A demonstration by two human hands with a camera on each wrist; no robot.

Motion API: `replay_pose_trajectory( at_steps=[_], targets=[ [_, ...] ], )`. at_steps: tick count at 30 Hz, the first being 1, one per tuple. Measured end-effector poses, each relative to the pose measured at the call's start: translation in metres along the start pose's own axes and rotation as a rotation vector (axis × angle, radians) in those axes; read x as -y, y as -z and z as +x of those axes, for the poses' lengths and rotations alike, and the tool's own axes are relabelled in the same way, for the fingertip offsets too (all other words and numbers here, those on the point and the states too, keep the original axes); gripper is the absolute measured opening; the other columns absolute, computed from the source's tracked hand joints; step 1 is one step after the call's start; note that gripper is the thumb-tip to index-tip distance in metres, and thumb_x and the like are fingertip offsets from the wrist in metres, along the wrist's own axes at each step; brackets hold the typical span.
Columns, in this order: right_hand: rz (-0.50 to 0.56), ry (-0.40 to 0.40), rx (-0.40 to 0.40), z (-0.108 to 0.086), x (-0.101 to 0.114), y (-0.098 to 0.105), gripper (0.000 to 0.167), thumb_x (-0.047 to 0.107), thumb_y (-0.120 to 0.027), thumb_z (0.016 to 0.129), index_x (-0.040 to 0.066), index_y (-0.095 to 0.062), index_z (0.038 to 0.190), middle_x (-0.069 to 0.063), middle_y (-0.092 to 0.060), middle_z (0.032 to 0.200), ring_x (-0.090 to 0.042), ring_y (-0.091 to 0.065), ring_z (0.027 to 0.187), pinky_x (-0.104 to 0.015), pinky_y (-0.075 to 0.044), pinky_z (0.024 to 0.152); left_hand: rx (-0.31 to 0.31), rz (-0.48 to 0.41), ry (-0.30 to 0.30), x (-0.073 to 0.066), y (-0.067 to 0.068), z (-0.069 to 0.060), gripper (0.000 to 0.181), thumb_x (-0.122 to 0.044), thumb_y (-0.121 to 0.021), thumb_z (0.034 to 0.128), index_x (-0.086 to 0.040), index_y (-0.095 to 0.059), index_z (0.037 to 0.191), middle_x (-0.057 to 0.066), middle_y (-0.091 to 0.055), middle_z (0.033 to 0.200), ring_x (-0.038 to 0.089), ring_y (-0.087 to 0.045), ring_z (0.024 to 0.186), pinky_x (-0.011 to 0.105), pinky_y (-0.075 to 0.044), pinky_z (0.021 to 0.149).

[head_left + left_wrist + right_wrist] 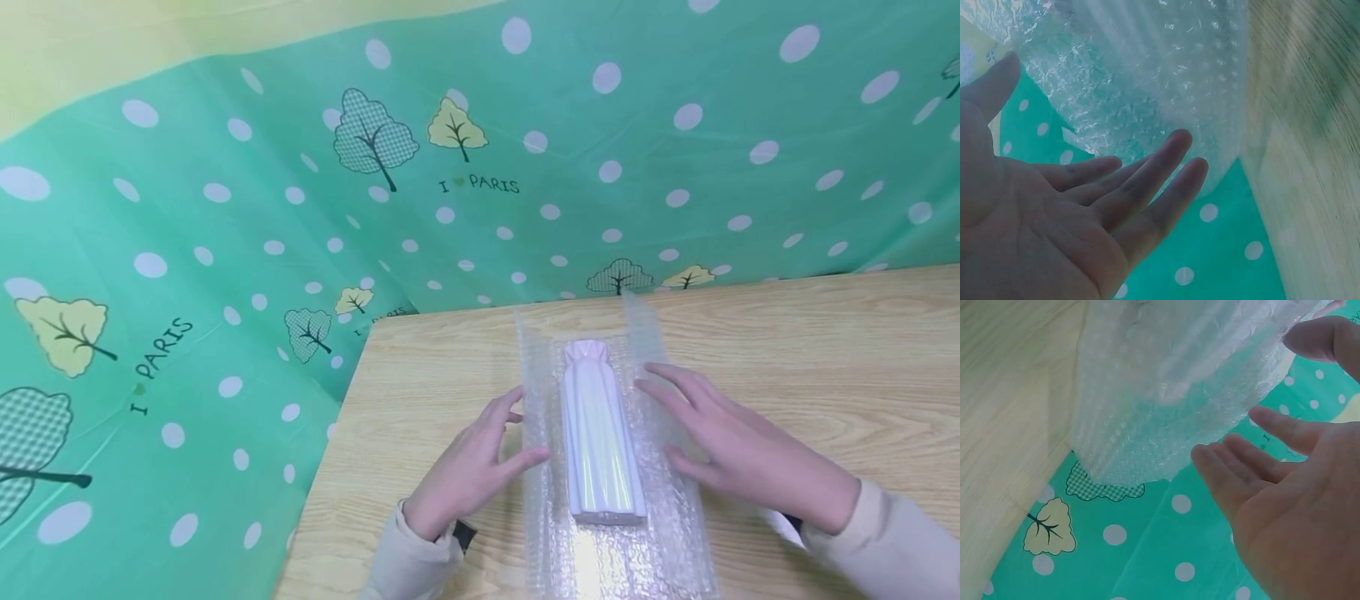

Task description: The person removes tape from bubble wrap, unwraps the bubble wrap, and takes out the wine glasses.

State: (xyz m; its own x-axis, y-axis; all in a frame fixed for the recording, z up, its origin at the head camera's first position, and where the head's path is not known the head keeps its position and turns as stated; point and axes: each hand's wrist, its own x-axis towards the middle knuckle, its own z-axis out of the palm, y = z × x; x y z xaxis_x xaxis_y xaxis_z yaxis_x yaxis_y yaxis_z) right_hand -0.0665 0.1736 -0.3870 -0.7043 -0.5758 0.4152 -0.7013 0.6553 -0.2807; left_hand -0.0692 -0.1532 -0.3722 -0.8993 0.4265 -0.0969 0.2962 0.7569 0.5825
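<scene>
A pale, fluted vase (602, 429) with a pinkish neck lies on a sheet of bubble wrap (611, 558), its neck toward the back of the table. Both long sides of the wrap stand up beside it. My left hand (480, 462) is at the left flap, fingers spread and loosely bent; in the left wrist view its palm (1041, 225) shows with nothing gripped. At the right flap, my right hand (738, 446) has its fingers extended against or close to the plastic. The right wrist view shows that hand (1310, 500) beside the bubble wrap (1147, 406), holding nothing.
The wood-grain table (847, 358) extends to both sides of the wrap. Behind it and at the left hangs a green dotted cloth (480, 225) with printed trees. A small white item (783, 527) shows partly beneath the right wrist.
</scene>
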Motion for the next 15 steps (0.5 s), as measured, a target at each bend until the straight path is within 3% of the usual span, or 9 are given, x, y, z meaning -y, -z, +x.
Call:
replay_pose_trajectory(
  at_steps=[4, 9, 12, 15],
  targets=[
    [-0.005, -0.027, 0.007, -0.002, -0.003, 0.002, 0.079, 0.012, -0.073, 0.076, 0.004, -0.039, 0.147, -0.013, -0.041, 0.149, -0.025, -0.047, 0.127, -0.038, -0.053, 0.089, -0.001, 0.006, -0.008, 0.001, 0.001, -0.001, 0.089, -0.067, -0.053, 0.0913, -0.023, -0.018, 0.159, 0.001, -0.040, 0.155, 0.018, -0.052, 0.130, 0.048, -0.051, 0.099],
    [-0.006, -0.041, -0.004, -0.008, -0.009, 0.004, 0.082, 0.011, -0.075, 0.074, 0.004, -0.039, 0.147, -0.013, -0.042, 0.147, -0.025, -0.046, 0.126, -0.026, -0.044, 0.093, -0.001, 0.006, -0.018, 0.002, 0.003, -0.002, 0.090, -0.063, -0.057, 0.0917, -0.018, -0.018, 0.159, 0.002, -0.039, 0.156, 0.019, -0.054, 0.129, 0.047, -0.052, 0.099],
    [0.000, -0.054, 0.007, -0.011, -0.012, 0.005, 0.083, 0.010, -0.076, 0.074, 0.005, -0.038, 0.148, -0.014, -0.041, 0.147, -0.025, -0.048, 0.124, -0.028, -0.049, 0.089, 0.007, -0.005, -0.014, 0.002, 0.005, -0.002, 0.091, -0.064, -0.057, 0.0915, -0.018, -0.017, 0.159, 0.002, -0.036, 0.158, 0.021, -0.054, 0.130, 0.048, -0.051, 0.100],
    [0.004, -0.071, 0.028, -0.015, -0.014, 0.006, 0.085, 0.009, -0.078, 0.076, 0.006, -0.036, 0.150, -0.014, -0.039, 0.147, -0.026, -0.051, 0.121, -0.038, -0.055, 0.082, 0.022, -0.026, -0.009, 0.003, 0.006, -0.003, 0.091, -0.066, -0.055, 0.0914, -0.019, -0.016, 0.160, 0.002, -0.034, 0.160, 0.023, -0.053, 0.132, 0.049, -0.049, 0.103]
  ],
)
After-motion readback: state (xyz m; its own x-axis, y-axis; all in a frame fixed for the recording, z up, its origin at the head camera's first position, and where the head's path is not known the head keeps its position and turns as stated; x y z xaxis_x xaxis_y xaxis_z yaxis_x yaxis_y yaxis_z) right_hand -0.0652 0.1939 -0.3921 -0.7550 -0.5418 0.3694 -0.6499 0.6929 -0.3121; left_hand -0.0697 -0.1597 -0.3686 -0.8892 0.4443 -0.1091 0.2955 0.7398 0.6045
